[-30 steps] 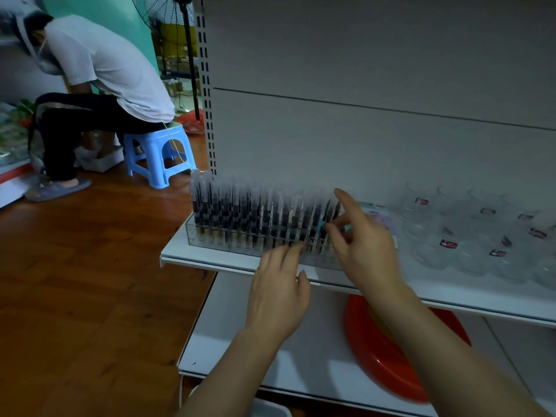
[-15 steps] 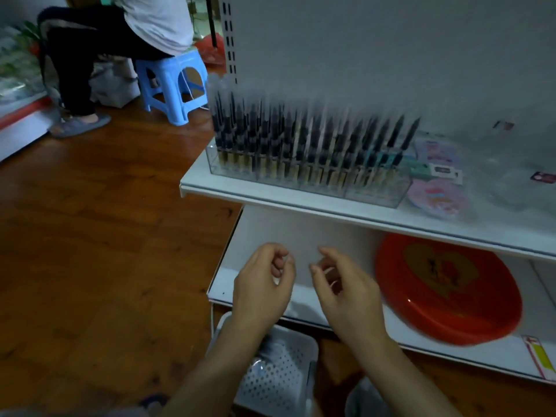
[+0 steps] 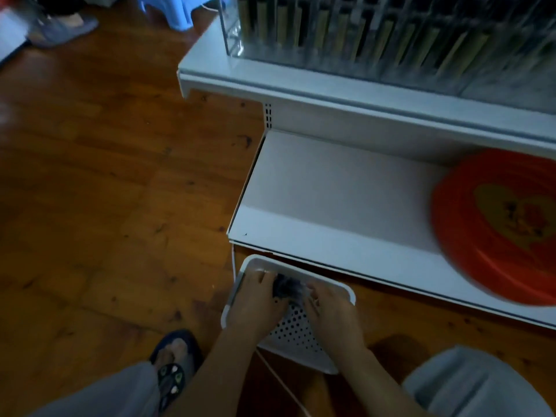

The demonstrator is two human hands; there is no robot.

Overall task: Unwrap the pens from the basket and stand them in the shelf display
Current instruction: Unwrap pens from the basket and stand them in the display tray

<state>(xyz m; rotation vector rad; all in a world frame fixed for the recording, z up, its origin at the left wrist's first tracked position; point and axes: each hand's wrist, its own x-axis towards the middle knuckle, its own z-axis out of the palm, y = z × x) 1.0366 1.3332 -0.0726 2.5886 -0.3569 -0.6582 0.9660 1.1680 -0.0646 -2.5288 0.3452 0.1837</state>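
Note:
A white perforated basket sits on the wooden floor just in front of the bottom shelf. Both my hands are down inside it. My left hand and my right hand grip a dark, blurred bundle of wrapped pens between them at the basket's far end. The clear pen display stands on the upper shelf at the top of the view, packed with several upright dark pens.
A red round tray lies at the right of the lower white shelf. My sandalled foot and knees are near the basket. Another person's foot and a blue stool leg show at top left.
My view has tipped down from the display to the floor. Both hands dropped from the upper shelf into the basket and took hold of the pen bundle.

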